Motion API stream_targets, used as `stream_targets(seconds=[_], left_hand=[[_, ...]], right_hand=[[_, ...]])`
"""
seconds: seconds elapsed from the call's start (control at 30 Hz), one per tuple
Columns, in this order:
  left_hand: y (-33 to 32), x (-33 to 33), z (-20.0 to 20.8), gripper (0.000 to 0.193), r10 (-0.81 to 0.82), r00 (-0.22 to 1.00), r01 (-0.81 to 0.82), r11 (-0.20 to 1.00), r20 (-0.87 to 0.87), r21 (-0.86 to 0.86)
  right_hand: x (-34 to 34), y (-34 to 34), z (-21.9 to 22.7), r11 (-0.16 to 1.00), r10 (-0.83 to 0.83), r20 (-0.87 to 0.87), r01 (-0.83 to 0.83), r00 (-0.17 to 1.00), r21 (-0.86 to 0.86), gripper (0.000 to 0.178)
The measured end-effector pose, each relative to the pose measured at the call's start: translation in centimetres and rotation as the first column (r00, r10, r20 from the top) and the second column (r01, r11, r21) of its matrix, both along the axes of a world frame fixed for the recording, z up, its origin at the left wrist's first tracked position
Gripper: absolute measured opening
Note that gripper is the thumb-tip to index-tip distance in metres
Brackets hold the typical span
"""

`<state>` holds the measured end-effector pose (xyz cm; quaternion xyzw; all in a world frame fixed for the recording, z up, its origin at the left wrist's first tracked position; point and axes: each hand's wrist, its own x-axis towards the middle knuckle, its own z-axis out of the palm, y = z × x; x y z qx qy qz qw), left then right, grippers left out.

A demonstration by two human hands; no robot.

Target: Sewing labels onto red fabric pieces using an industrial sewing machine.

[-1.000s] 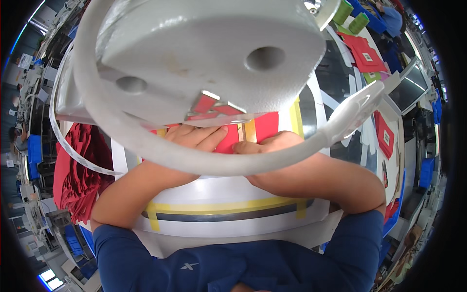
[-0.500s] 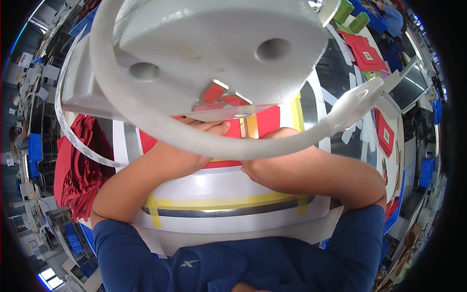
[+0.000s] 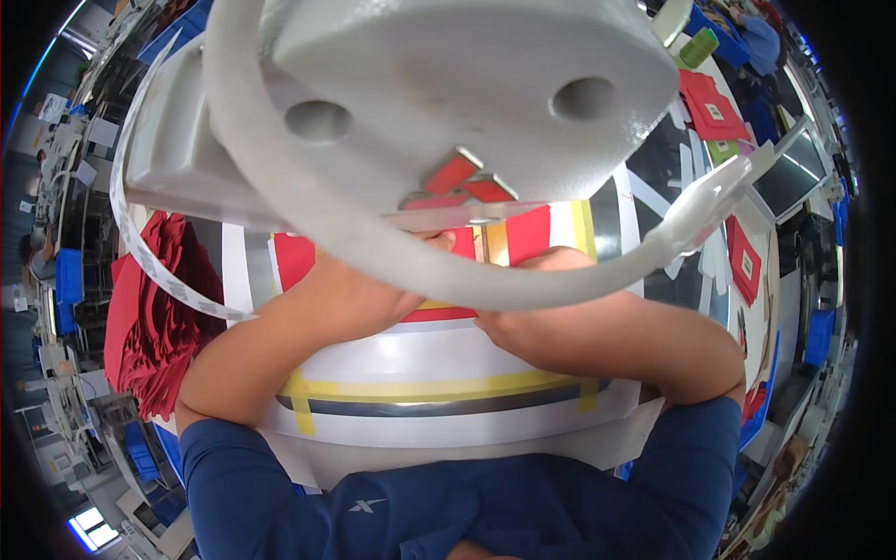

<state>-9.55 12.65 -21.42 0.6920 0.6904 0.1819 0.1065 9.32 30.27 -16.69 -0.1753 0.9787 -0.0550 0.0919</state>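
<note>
A red fabric piece (image 3: 296, 259) lies under the head of a pale grey sewing machine (image 3: 448, 93), with a narrow brass-coloured strip (image 3: 496, 245) across its middle. My left hand (image 3: 369, 294) rests on the fabric left of the strip, fingers stretched out and partly hidden by the machine and a thick white tube (image 3: 420, 285). Right of the strip, my right hand (image 3: 537, 317) is curled closed at the fabric. The tube covers part of it, so what lies between its fingers cannot be made out.
Beneath the fabric is a white work plate (image 3: 411, 355) edged with yellow tape (image 3: 439, 389). Folded dark red fabric (image 3: 159, 322) is piled at left. On the right are red pieces (image 3: 744, 261), white strips (image 3: 714, 252) and a green thread spool (image 3: 698, 47).
The machine head and tube appear slightly farther right in the picture, as the view has shifted. Both hands stay at the red fabric in nearly the same pose.
</note>
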Motion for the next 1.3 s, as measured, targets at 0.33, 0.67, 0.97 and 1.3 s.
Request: stream_targets(seconds=[0.33,0.67,0.97,1.3], left_hand=[[0.4,-0.9,-2.0,0.029,0.004,1.000,-0.004,0.999,0.005,0.043],[0.1,-1.2,-0.6,0.026,0.207,0.978,-0.198,0.963,0.032,-0.185],[2.4,-3.0,0.1,0.042,0.284,0.959,-0.252,0.816,-0.020,-0.520],[1.4,-7.1,-4.8,0.058,0.289,0.956,-0.235,0.631,-0.056,-0.739]], right_hand=[[0.1,-0.2,-1.4,0.985,-0.109,-0.039,0.102,0.993,-0.138,0.014],[-0.6,0.1,-2.4,0.989,-0.129,-0.098,0.121,0.987,-0.085,0.025],[-0.4,1.3,-3.4,0.996,-0.072,-0.131,0.078,0.989,0.039,0.019],[-0.5,1.9,-0.4,0.981,-0.175,0.049,0.179,0.983,-0.073,0.010]])
